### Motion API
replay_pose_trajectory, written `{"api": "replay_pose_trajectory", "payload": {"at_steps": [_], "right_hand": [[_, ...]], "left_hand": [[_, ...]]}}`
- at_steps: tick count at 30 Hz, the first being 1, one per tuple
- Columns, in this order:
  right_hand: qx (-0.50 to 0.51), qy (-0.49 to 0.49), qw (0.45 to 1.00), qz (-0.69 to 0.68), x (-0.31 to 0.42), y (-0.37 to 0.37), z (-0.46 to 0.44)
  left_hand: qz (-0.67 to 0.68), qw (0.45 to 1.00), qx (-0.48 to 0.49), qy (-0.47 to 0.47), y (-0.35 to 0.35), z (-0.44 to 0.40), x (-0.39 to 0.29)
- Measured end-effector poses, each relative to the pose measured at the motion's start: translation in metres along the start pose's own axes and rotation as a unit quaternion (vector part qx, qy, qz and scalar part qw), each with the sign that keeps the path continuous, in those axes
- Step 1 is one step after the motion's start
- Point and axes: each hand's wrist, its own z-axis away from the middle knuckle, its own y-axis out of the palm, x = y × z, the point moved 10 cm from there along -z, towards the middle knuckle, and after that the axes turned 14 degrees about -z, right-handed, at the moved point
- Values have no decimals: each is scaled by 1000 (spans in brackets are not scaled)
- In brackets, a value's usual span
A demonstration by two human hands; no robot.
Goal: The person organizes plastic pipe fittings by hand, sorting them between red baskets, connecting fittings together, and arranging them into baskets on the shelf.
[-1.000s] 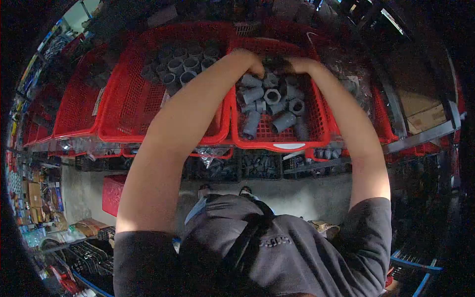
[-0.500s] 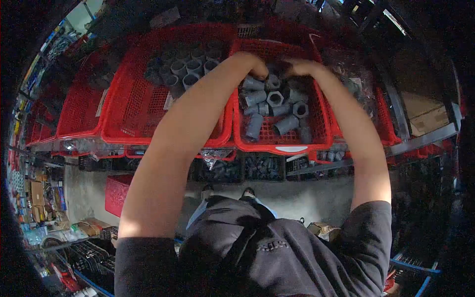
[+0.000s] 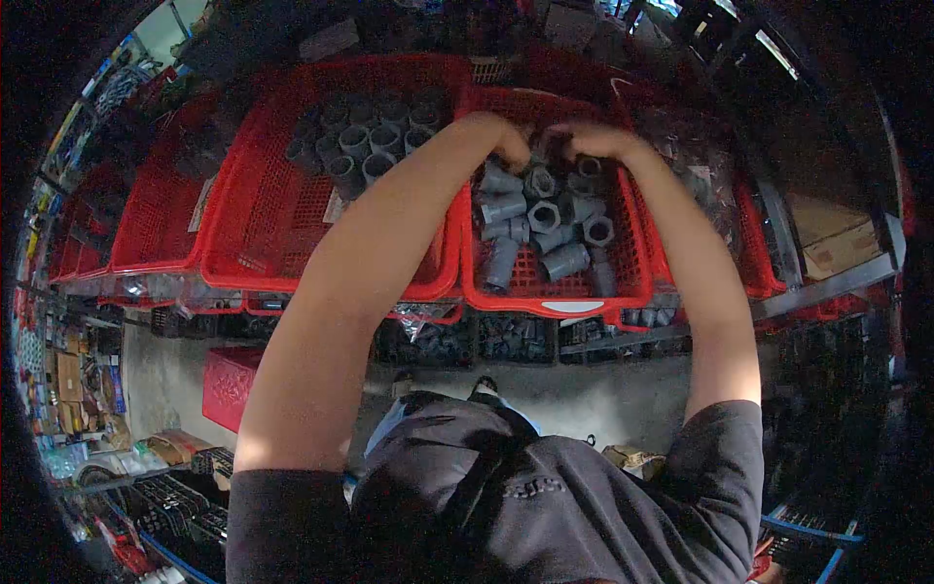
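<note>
A red plastic basket (image 3: 555, 300) in front of me holds several grey threaded pipe fittings (image 3: 543, 216), some with hexagonal ends, lying at mixed angles. Over its far end, my left hand (image 3: 508, 144) reaches down with the fingers curled inward. My right hand (image 3: 598, 142) faces it from the other side, its fingers bent toward the middle. Deep shadow covers the fingertips of both hands, and what they hold there cannot be made out. Fittings lie right below and beside both hands.
To the left, another red basket (image 3: 248, 277) holds grey pipe sockets (image 3: 357, 141) standing on end. Bagged parts (image 3: 681, 146) fill a basket on the right, near a metal shelf rail (image 3: 827, 292) and a cardboard box (image 3: 827, 238). Dark bins sit below; a red crate (image 3: 229, 384) stands on the floor.
The view has shifted slightly, so the baskets appear a little lower. Both hands stay at the far end of the basket, with small finger movements. Some fittings beneath them have shifted.
</note>
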Motion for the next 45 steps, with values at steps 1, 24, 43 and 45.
{"api": "replay_pose_trajectory", "payload": {"at_steps": [1, 24, 43, 45], "right_hand": [[44, -32, 998, -44, 25, 8, 10], [-206, 30, 956, 207, -11, -26, 8], [-285, 6, 929, 236, -9, -47, 12], [-328, -22, 922, 206, 12, -45, 27]], "left_hand": [[-38, 998, 36, 30, 3, 0, -6], [42, 975, -95, 195, -18, -2, -22], [177, 953, -51, 239, -19, 2, -30], [136, 959, -42, 245, -12, -7, -30]]}}
